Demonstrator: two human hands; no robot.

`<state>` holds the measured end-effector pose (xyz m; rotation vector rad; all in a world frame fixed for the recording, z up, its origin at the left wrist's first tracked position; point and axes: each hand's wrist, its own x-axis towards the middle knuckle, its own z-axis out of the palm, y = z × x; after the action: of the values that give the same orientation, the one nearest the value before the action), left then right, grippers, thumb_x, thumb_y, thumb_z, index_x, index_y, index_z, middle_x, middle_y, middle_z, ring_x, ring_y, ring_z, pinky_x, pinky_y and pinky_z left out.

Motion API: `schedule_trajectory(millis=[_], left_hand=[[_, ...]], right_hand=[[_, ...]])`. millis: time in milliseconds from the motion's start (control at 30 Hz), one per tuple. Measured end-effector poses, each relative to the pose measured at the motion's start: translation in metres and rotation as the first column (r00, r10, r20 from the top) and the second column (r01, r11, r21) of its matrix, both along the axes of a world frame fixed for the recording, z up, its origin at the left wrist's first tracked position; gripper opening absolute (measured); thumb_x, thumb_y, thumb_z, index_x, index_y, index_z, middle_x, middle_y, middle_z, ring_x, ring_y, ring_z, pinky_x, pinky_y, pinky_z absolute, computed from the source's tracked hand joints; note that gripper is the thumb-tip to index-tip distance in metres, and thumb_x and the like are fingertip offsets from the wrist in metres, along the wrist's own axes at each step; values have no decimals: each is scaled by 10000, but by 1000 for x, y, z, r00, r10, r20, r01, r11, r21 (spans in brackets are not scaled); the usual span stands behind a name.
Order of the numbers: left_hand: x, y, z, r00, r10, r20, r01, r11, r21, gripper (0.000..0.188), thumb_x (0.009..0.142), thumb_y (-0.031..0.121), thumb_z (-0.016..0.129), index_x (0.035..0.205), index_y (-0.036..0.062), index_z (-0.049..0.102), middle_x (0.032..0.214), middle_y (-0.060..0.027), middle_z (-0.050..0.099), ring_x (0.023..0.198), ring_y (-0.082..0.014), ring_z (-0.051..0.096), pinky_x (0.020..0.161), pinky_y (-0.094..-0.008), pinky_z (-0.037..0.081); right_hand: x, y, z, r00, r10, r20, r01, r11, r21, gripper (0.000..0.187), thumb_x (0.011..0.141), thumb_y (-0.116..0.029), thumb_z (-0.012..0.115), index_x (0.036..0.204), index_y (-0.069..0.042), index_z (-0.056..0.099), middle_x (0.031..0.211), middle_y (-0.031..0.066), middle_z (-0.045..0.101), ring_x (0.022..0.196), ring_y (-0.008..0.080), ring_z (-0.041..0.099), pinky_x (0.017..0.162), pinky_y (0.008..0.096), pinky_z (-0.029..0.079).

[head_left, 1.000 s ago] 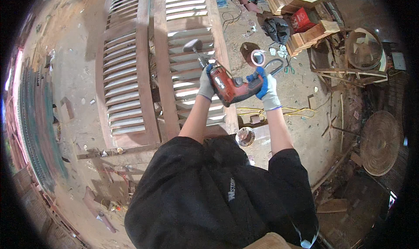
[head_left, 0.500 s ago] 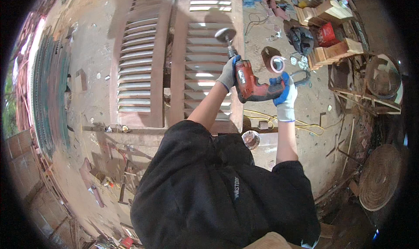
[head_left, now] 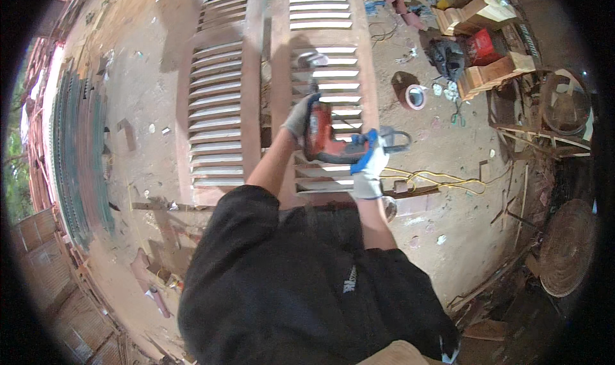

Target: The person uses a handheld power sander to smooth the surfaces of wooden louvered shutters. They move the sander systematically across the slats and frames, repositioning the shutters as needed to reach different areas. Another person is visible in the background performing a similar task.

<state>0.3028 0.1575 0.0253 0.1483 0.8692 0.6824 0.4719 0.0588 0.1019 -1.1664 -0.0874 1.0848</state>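
A red and black power drill (head_left: 320, 131) with a round sanding disc (head_left: 312, 60) at its front is held in both my gloved hands. My left hand (head_left: 300, 116) is closed round the drill's front end, behind the chuck. Round the rear handle, my right hand (head_left: 370, 163) is closed, its glove white with blue. Below the drill lies a louvered wooden shutter (head_left: 369, 96) with pale slats. The blurred disc is over the shutter's slats; whether it touches them I cannot tell. To the left lies a second louvered shutter (head_left: 184, 115).
On the right are a roll of tape (head_left: 415, 97), a black bag (head_left: 446, 59), a red container (head_left: 479, 47) and shaped wooden blocks (head_left: 496, 75). A yellow cord (head_left: 442, 180) runs near my right forearm. Green-edged slats (head_left: 80, 154) are stacked at the left, and a round woven basket (head_left: 567, 248) stands at lower right.
The drill and both hands have moved left and slightly down in view, so the drill is now over the right-hand shutter. The shutters and surroundings have shifted right in the picture.
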Motion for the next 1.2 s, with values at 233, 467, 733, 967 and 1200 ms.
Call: schedule_trajectory(millis=[233, 467, 733, 967, 1200], left_hand=[[40, 21, -15, 953, -43, -301, 86, 988, 129, 205, 919, 291, 497, 924, 111, 593, 800, -20, 608, 669, -133, 574, 640, -278, 491], [-27, 2, -11, 992, 85, 95, -97, 986, 132, 274, 911, 318, 488, 953, 61, 572, 815, -80, 619, 716, -192, 622, 673, -304, 527], [-8, 10, -4, 997, 35, -64, -25, 988, 155, 247, 926, 314, 468, 916, 90, 574, 778, -35, 602, 661, -144, 592, 634, -286, 511], [-28, 4, -10, 979, 130, -160, -85, 962, 261, 231, 928, 301, 472, 942, 93, 573, 804, -50, 610, 690, -153, 609, 665, -308, 527], [-23, 9, -5, 990, 136, 33, -139, 985, 98, 212, 913, 297, 499, 903, 94, 562, 801, -44, 598, 703, -166, 593, 663, -310, 516]], right_hand=[[-6, 0, 50, 979, -189, -71, 180, 978, -108, 151, 833, -138, 612, 745, -73, 509, 658, 38, 513, 617, 182, 528, 588, 332, 480], [-33, 7, 38, 997, 72, -20, -74, 994, -81, 175, 852, -139, 612, 735, -87, 493, 669, 13, 492, 603, 161, 544, 594, 299, 471], [-36, -8, 30, 994, -32, -108, 30, 999, -19, 179, 877, -237, 599, 788, -103, 521, 675, 18, 500, 627, 190, 547, 618, 351, 484], [-39, 3, 16, 999, 14, -49, -12, 999, 41, 155, 858, -137, 604, 752, -55, 527, 623, 31, 509, 580, 165, 533, 575, 312, 468], [-29, 12, 22, 996, -50, -73, 51, 999, 10, 152, 872, -146, 612, 783, -72, 512, 651, 26, 514, 571, 157, 532, 546, 301, 456]])
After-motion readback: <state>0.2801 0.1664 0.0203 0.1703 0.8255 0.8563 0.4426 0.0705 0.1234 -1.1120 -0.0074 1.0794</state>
